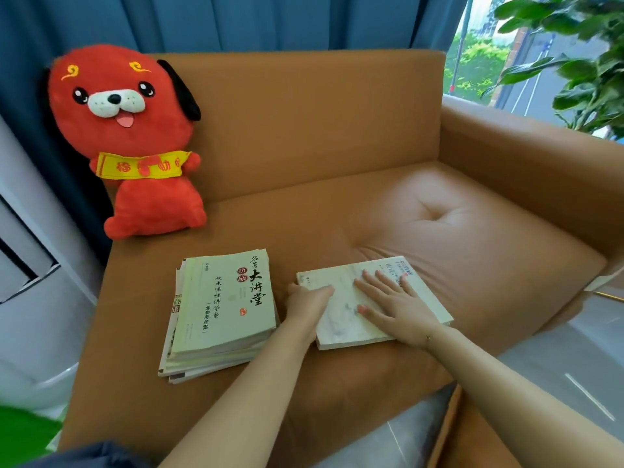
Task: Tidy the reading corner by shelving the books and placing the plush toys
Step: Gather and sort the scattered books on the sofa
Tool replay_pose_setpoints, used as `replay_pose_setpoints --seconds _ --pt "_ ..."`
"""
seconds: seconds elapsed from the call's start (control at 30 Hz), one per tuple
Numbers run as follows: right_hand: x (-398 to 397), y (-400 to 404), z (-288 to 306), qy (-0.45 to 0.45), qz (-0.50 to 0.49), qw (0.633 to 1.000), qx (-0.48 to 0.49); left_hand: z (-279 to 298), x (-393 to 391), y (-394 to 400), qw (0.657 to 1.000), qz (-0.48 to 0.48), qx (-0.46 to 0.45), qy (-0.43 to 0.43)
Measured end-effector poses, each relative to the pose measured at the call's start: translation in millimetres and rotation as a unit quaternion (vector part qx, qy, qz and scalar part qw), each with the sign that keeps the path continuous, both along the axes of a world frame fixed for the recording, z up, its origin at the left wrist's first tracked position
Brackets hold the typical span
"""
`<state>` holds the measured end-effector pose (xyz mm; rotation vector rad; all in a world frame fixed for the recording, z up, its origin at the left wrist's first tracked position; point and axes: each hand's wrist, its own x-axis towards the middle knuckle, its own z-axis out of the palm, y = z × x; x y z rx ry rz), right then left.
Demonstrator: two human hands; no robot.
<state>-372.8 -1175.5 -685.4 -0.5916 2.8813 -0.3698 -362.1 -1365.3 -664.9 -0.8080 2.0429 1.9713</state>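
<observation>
One pale marbled book [341, 319], lying flat on the seat of a tan leather armchair [472, 231], toward the front. The right hand [395, 298] rests flat on its cover, fingers straight and slightly spread. The left hand [305, 300] grips the book's left edge, thumb over the cover, the other fingers hidden beneath. Just beside it, to the left: a stack of books [219, 315], green-covered volume on top, not touching the first. At the seat's back left corner: a red plush dog [128, 140], upright against the backrest. No shelf in sight. By my reckoning, no books are shelved yet; the toy may already sit in place.
</observation>
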Motion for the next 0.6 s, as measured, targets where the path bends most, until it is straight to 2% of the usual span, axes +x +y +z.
replay_pose_setpoints --seconds 0.07,0.2,0.27,0.33,0.4,0.43,0.47,0.53,0.6 --pt "0 -1 -2 0.024 0.007 0.999 -0.025 -4 6 -3 0.999 -0.001 0.042 -0.025" --pt "8 0 -6 0.081 -0.018 0.993 -0.086 -9 22 -4 0.991 -0.085 0.089 -0.059" --pt "10 -2 -10 0.109 -0.070 0.983 -0.132 -11 26 -3 0.990 -0.072 0.116 -0.044" --pt "15 -10 -14 0.183 -0.170 0.951 -0.183 -11 30 1 0.991 -0.044 0.123 -0.026" --pt "25 -20 -13 0.239 -0.317 0.880 -0.261 -6 36 6 0.994 -0.023 0.104 0.005" --pt "31 -24 -10 0.236 -0.391 0.829 -0.325 -3 38 9 0.994 -0.013 0.104 0.029" --pt "37 -28 -6 0.215 -0.449 0.766 -0.406 0 39 10 0.993 -0.007 0.105 0.056" --pt "45 -34 1 0.134 -0.523 0.616 -0.573 10 42 13 0.989 -0.001 0.102 0.106" --pt "48 -41 9 0.041 -0.535 0.474 -0.698 19 47 14 0.985 0.006 0.105 0.139"
